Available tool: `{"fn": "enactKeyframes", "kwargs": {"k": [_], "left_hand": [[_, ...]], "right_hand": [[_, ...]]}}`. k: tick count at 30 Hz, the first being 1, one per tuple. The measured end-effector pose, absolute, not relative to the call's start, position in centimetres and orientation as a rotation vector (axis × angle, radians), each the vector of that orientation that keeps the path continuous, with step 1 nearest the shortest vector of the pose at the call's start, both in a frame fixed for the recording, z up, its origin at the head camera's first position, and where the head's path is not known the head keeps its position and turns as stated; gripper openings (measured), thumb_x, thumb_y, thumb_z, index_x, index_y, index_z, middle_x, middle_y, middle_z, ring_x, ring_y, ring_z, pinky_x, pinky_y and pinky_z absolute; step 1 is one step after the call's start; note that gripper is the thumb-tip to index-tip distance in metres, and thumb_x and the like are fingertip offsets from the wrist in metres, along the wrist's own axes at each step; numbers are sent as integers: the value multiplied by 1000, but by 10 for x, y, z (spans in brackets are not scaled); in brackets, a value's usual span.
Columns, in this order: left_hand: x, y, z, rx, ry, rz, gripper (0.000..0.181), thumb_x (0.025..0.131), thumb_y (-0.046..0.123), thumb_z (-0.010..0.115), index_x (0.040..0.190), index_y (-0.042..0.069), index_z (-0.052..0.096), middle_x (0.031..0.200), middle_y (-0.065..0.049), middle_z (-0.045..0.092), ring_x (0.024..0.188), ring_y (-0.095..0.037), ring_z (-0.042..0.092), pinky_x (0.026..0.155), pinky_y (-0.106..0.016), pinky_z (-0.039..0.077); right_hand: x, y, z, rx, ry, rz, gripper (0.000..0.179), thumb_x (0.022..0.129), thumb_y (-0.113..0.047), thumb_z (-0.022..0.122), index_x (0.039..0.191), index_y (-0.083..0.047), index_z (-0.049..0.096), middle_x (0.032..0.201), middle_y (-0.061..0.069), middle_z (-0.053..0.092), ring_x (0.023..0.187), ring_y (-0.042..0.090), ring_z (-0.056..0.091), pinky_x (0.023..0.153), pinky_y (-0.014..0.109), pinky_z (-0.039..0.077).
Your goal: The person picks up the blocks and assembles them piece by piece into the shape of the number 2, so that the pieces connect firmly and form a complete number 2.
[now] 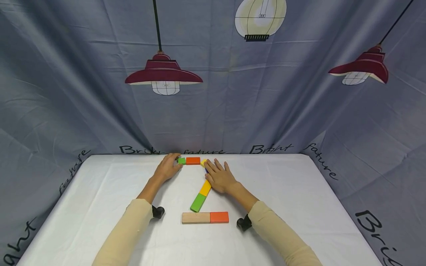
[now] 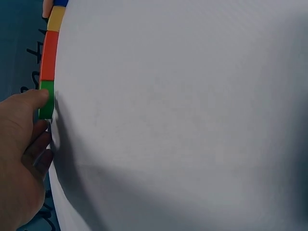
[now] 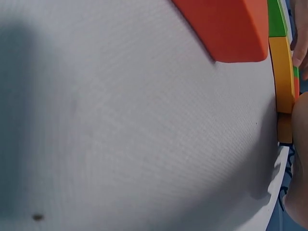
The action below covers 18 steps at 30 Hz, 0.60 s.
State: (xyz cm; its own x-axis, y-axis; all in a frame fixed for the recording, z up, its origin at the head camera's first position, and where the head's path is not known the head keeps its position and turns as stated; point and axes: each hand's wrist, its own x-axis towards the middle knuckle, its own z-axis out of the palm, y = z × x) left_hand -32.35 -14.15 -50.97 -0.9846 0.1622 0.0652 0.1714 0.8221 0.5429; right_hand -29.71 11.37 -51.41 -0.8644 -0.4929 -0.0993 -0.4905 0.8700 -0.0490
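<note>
At the far end of the block row, my left hand (image 1: 166, 169) holds a small green block (image 1: 181, 161) between thumb and fingers; the thumb lies on it in the left wrist view. Touching it is an orange-red block (image 1: 193, 161), followed by a yellow block (image 1: 203, 162). My right hand (image 1: 220, 178) rests with straight, spread fingers at the upper right bend, partly covering that yellow block and a blue block (image 1: 206, 171). From under this hand a yellow block (image 1: 205, 187) and a longer green block (image 1: 198, 202) slant down to the left.
Nearer me, a plain wooden block (image 1: 195, 218) and an orange-red block (image 1: 219, 217) lie end to end. Everything lies on a white-covered table (image 1: 283, 181). A grey-blue printed curtain (image 1: 213, 111) stands right behind its far edge.
</note>
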Motion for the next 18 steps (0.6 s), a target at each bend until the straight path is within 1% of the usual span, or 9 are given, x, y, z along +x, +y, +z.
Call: {"fn": "enactKeyframes", "kwargs": {"k": [6, 10, 13, 18], "left_hand": [[-319, -148, -509, -270, -2970, -906, 54, 98, 20, 65, 144, -2, 47, 137, -20, 54, 132, -36, 45, 111, -51, 35], [-317, -154, -507, -277, -2961, -916, 54, 98, 21, 65, 145, 0, 47, 135, -19, 55, 131, -34, 46, 110, -50, 36], [-314, -158, -505, -303, -2944, -918, 53, 98, 21, 64, 144, 0, 48, 134, -18, 56, 129, -34, 48, 109, -50, 37], [-307, -168, -498, -336, -2911, -923, 51, 100, 20, 63, 144, 1, 48, 134, -18, 55, 129, -36, 47, 107, -52, 38]], "right_hand": [[-298, 115, -515, -792, 2932, -117, 59, 109, -43, 22, 161, -16, 18, 166, 1, 15, 151, 29, 9, 118, 60, 7], [-302, 118, -519, -784, 2942, -295, 59, 109, -43, 24, 161, -14, 21, 165, 3, 18, 150, 32, 16, 117, 60, 13], [-304, 120, -519, -791, 2957, -457, 58, 109, -39, 28, 159, -11, 25, 164, 6, 21, 148, 33, 22, 118, 56, 18], [-307, 127, -514, -816, 3002, -614, 52, 109, -33, 34, 155, -9, 35, 162, 11, 26, 146, 30, 28, 119, 45, 21]]}}
